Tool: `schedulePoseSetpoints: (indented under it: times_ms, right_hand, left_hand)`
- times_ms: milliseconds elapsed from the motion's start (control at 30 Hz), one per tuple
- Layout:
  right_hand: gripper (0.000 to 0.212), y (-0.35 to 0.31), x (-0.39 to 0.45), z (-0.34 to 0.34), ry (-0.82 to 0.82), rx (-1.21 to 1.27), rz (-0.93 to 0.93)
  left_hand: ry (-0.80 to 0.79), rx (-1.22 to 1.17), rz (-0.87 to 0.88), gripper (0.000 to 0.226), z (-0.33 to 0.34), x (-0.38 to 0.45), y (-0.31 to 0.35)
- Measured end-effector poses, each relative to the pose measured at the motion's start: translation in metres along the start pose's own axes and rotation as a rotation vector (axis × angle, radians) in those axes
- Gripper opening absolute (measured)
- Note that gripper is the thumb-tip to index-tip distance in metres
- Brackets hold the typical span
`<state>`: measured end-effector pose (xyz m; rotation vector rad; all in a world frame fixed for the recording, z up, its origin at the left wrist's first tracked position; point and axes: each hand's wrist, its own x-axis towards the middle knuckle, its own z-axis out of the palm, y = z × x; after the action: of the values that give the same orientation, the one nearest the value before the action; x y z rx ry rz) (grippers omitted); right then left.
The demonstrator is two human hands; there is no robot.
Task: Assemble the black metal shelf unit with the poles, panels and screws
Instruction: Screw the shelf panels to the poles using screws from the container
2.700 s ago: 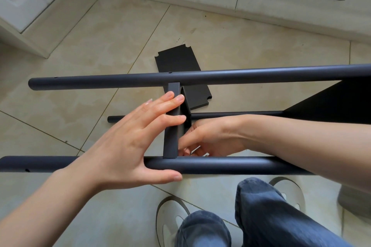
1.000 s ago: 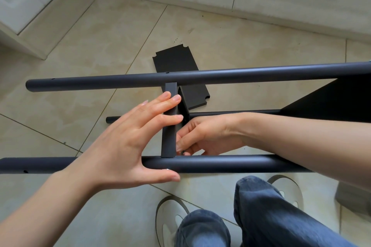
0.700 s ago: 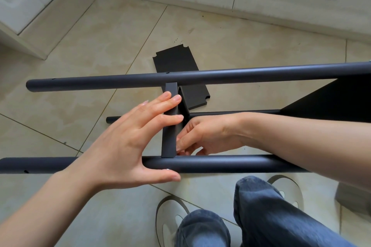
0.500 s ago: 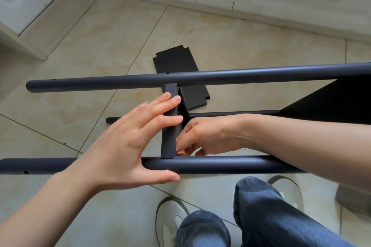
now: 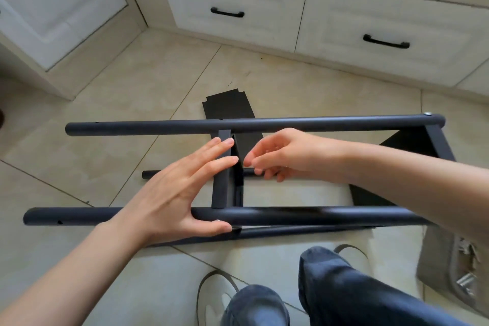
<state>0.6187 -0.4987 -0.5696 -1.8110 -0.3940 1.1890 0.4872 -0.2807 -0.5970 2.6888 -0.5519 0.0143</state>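
1. Shelf unit of black metal point(image 5: 434, 140), half built, lies on its side on the beige tiled floor point(image 5: 111, 156) in front of white cabinets with black handles point(image 5: 227, 12).
2. Far round black pole point(image 5: 158, 127) and near round black pole point(image 5: 317, 216) run crosswise, joined by a narrow black panel point(image 5: 222, 167) standing between them.
3. Loose flat black panel point(image 5: 227, 104) lies on the tiles beyond the far pole.
4. Left hand point(image 5: 169, 193) is spread wide, its straight fingers pressing the narrow panel, its thumb under the near pole.
5. Right hand point(image 5: 280, 153) hangs beside that panel, fingers loosely curled; it appears to hold nothing.
6. Small silver screw point(image 5: 427, 114) sits in the far pole's right end.
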Motion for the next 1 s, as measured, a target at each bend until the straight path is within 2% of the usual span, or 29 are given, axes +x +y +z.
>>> schedulePoseSetpoints:
  times_ms: [67, 167, 333, 433, 500, 533, 600, 667, 800, 1000]
  right_hand:
    - [0.011, -0.013, -0.018, -0.011, 0.121, -0.039, -0.089]
    - [0.012, -0.027, -0.037, -0.027, 0.302, -0.258, -0.223]
    - [0.015, -0.020, -0.033, -0.049, 0.507, -0.652, -0.258]
    - [0.027, -0.010, -0.022, -0.054, 0.485, -0.882, -0.197]
    - [0.032, -0.008, -0.015, -0.054, 0.459, -0.913, -0.164]
    - [0.034, -0.007, -0.012, -0.054, 0.450, -0.895, -0.153]
    - [0.036, -0.008, -0.005, -0.054, 0.417, -0.847, -0.111]
    - [0.033, -0.008, 0.001, -0.051, 0.384, -0.901, -0.077]
    - [0.027, -0.003, 0.003, -0.047, 0.388, -1.011, -0.132]
    - [0.026, -0.008, -0.009, -0.051, 0.418, -0.958, -0.202]
  left_hand:
    - [0.005, -0.002, -0.013, 0.093, -0.001, -0.002, 0.003]
    - [-0.035, -0.031, -0.105, 0.095, -0.001, -0.006, 0.007]
    - [-0.088, 0.005, -0.316, 0.103, -0.004, -0.013, 0.025]
    - [-0.201, 0.185, -0.518, 0.110, -0.001, -0.015, 0.037]
    - [-0.296, 0.275, -0.646, 0.118, 0.000, -0.013, 0.043]
    - [-0.310, 0.263, -0.689, 0.109, -0.002, -0.011, 0.046]
    - [-0.325, 0.233, -0.714, 0.076, -0.005, -0.010, 0.051]
    - [-0.329, 0.213, -0.713, 0.061, -0.007, -0.010, 0.052]
    - [-0.291, 0.156, -0.752, 0.063, -0.006, -0.010, 0.051]
    - [-0.202, 0.169, -0.727, 0.076, -0.018, -0.009, 0.057]
